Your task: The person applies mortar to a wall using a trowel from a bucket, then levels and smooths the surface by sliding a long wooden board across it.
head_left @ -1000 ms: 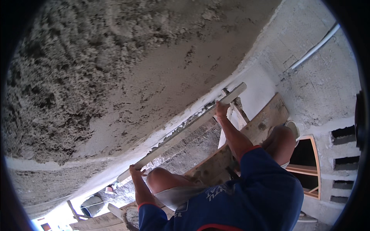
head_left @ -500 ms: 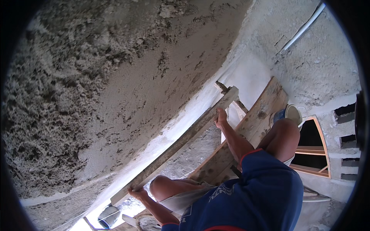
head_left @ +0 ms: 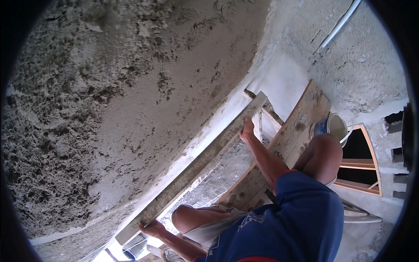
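Note:
A long, straight board-like straightedge [head_left: 192,170], smeared with grey mortar, slants across the middle from lower left to upper right. My left hand [head_left: 152,229] is closed round its lower left end, the thumb on the face. Near the upper right end, my right hand [head_left: 247,129] grips its lower edge. Beyond the straightedge rises the mortar-covered wall [head_left: 144,126], smooth and damp-looking beside the tool, rough and pitted farther left. The far end of the straightedge lies close to a white wall strip; whether it touches I cannot tell.
Wooden scaffold planks [head_left: 305,109] run beside my knees. A bucket [head_left: 338,126] with a handle stands on them by my right knee. Below left is another dark bucket [head_left: 135,249]. A wooden window frame [head_left: 366,161] and a white conduit [head_left: 341,24] are at right.
The straightedge has shifted slightly down and left and has turned, so more of its broad face shows. Both hands have moved with it, still gripping. The view has shifted a little.

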{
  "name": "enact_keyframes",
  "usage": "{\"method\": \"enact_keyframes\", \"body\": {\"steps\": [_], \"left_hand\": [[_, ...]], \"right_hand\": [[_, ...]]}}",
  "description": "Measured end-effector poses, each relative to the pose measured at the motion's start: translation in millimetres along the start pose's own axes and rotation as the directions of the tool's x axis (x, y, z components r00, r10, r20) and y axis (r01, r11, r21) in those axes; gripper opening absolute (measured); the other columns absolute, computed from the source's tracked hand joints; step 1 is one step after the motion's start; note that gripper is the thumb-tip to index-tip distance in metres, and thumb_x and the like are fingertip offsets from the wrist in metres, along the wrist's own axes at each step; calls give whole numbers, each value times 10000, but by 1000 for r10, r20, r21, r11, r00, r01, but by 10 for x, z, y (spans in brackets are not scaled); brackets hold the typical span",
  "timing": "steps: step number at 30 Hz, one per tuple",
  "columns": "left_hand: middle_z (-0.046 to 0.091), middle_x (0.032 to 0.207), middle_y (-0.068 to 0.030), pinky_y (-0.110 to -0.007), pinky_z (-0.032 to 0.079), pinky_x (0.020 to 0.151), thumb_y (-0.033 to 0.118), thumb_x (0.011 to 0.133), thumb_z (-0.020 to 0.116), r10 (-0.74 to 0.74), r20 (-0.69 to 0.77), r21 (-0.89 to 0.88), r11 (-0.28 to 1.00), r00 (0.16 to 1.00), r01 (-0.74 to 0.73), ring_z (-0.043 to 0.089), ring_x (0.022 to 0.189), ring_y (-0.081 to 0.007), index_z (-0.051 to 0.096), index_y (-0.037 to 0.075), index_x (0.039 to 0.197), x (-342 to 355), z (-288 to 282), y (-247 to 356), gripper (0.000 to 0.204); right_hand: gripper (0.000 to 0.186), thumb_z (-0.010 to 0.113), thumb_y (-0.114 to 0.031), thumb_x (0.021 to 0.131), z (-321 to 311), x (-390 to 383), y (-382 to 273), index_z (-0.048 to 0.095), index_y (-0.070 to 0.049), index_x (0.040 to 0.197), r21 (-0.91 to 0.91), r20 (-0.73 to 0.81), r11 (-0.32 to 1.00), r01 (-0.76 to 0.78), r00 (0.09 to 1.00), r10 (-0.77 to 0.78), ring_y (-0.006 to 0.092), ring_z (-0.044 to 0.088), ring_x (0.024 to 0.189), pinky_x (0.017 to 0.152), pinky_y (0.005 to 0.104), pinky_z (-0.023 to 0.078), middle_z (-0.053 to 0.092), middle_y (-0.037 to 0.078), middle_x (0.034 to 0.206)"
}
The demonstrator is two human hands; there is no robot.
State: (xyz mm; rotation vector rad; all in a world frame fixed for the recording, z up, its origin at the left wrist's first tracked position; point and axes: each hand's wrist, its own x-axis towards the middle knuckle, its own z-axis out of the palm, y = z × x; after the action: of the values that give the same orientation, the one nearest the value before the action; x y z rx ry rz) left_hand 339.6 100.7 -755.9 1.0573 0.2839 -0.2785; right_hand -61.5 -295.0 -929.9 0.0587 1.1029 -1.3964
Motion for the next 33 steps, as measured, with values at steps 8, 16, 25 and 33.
{"method": "enact_keyframes", "body": {"steps": [8,16,25,33], "left_hand": [[643,1000,-125,-332,524,814,244,785,581,27,247,-85,996,969,-6,629,903,-242,595,8,998,-276,109,27,318],[587,873,-57,-317,466,736,285,771,595,1,-133,-23,1000,991,-4,565,837,-192,588,79,867,13,-102,278,228],[534,902,-56,-310,524,569,235,809,604,149,35,-160,977,988,-141,574,783,-178,467,102,997,-239,888,397,268],[473,1005,-48,-317,436,772,264,823,556,382,-71,-206,898,921,-388,472,920,-157,420,95,1160,-242,1489,301,401]], "right_hand": [[230,568,-219,751,306,583,265,517,-112,948,141,178,982,-124,979,98,206,558,800,661,350,486,552,44,866],[377,529,-396,828,118,-224,-188,536,-133,1098,-148,235,981,-122,960,155,164,559,945,712,308,500,561,23,1066],[459,570,-297,842,1537,-638,-1402,536,40,1151,-378,268,739,558,829,-490,255,592,898,762,367,491,585,131,1082],[662,523,-280,873,1876,-637,-1442,239,-8,1406,-308,347,636,708,706,-618,326,493,1098,942,432,434,365,204,1351]]}}
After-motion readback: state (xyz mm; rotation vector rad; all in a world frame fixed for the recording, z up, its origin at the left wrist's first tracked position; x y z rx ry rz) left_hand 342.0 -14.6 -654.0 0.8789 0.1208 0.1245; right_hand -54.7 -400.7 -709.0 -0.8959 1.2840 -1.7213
